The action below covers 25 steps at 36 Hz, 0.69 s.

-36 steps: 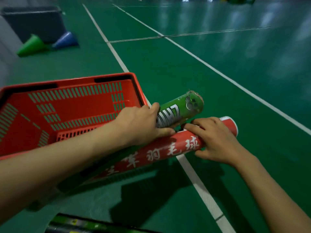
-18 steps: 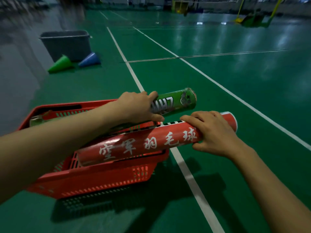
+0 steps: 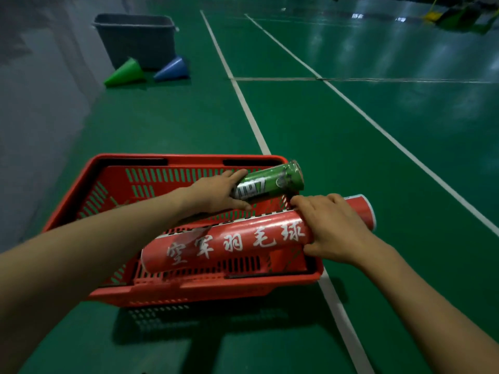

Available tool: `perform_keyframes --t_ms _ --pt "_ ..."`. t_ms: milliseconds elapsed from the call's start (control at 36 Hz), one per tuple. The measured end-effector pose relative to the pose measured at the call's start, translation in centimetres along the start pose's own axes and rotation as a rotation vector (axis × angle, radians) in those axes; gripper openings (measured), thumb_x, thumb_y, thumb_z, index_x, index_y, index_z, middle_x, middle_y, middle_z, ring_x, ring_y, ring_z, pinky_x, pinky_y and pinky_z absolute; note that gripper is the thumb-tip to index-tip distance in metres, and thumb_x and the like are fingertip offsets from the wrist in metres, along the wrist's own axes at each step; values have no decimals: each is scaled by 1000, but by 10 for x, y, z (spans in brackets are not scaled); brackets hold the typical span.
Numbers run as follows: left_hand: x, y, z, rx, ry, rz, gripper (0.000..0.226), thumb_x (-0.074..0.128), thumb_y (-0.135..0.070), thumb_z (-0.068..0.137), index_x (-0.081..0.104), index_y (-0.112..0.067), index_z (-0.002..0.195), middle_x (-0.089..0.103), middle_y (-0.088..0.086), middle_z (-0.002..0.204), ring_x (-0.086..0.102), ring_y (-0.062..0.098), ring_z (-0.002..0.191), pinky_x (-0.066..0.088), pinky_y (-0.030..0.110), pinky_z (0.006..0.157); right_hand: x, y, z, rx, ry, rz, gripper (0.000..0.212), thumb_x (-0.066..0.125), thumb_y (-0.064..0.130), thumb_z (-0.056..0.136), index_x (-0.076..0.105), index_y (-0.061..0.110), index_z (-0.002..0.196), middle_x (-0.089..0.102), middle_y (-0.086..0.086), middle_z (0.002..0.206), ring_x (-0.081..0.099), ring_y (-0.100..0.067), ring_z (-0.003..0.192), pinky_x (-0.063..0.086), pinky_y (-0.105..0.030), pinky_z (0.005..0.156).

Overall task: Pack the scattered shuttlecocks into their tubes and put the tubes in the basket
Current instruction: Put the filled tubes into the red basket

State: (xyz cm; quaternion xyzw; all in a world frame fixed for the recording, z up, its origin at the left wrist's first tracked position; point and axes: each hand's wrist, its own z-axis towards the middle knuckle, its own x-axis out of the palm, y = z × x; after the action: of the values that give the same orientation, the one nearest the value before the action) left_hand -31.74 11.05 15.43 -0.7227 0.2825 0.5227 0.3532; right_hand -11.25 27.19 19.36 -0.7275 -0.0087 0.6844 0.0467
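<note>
I see my left grip (image 3: 216, 194) curled round the green tube (image 3: 272, 180) and my right grip (image 3: 326, 228) wrapped round the red tube (image 3: 229, 244), both tubes over the red basket (image 3: 189, 157) on the floor (image 3: 337, 163).

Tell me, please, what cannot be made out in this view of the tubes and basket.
Head view:
- green tube: near end hidden under the left hand and forearm.
- red tube: contents unseen, its wall is opaque; the right hand covers part of it.
- basket: floor largely hidden by forearm and tubes.
- grey bin: inside hidden by its own wall.
- objects at top right: blurred, cut by the edge.
</note>
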Motion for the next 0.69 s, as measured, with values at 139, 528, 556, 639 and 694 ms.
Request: perform_keyframes --t_ms 139,528,556,639,694 --pt "13 24 15 32 -22 -93 99 59 -64 79 4 -25 152 34 10 145 46 32 124 44 43 98 -1 12 12 6 49 -10 72 68 40 67 35 25 129 52 4 125 47 -18 115 28 -36 99" --pt "83 76 41 116 155 375 74 42 -18 98 -9 -30 151 24 20 150 37 40 130 32 52 106 5 57 63 37 203 -90 74 68 38 72 32 19 135 50 -3 130 46 -24 121 26 -39 103" --pt "90 77 42 119 170 362 74 41 -17 99 -11 -30 150 23 21 151 35 41 131 31 53 107 6 62 67 38 221 -100 75 68 38 73 32 18 135 49 -4 131 46 -25 121 26 -40 103" --pt "104 83 45 119 316 208 73 42 -26 100 -9 -32 151 9 20 156 19 41 140 17 56 113 11 74 77 33 280 -146 78 70 36 74 29 17 137 49 -6 131 46 -26 121 27 -42 104" --pt "106 89 47 121 372 82 70 45 -39 98 4 -29 153 9 16 158 11 37 143 10 56 115 16 81 81 30 305 -163 78 72 33 72 30 17 136 50 -6 129 47 -27 119 27 -42 103"
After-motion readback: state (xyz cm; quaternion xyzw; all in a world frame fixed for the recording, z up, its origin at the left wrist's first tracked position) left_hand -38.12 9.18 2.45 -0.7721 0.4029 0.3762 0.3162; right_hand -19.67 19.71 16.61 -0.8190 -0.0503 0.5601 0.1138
